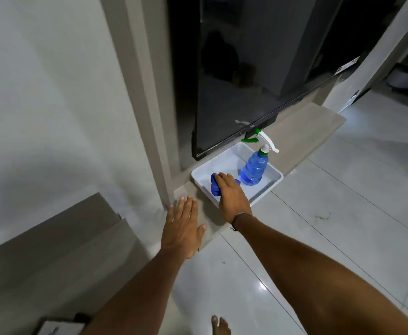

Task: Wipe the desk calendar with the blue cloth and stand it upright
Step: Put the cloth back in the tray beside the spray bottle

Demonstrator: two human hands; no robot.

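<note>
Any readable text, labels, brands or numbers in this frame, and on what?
None can be read.
White sticker on the television edge: print too small and blurred.
Spray bottle: no label visible.
Tray, blue cloth: no markings.

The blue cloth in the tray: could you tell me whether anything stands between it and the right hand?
Nothing does. The right hand already rests on the blue cloth inside the white tray. The spray bottle stands apart, to the right.
</note>
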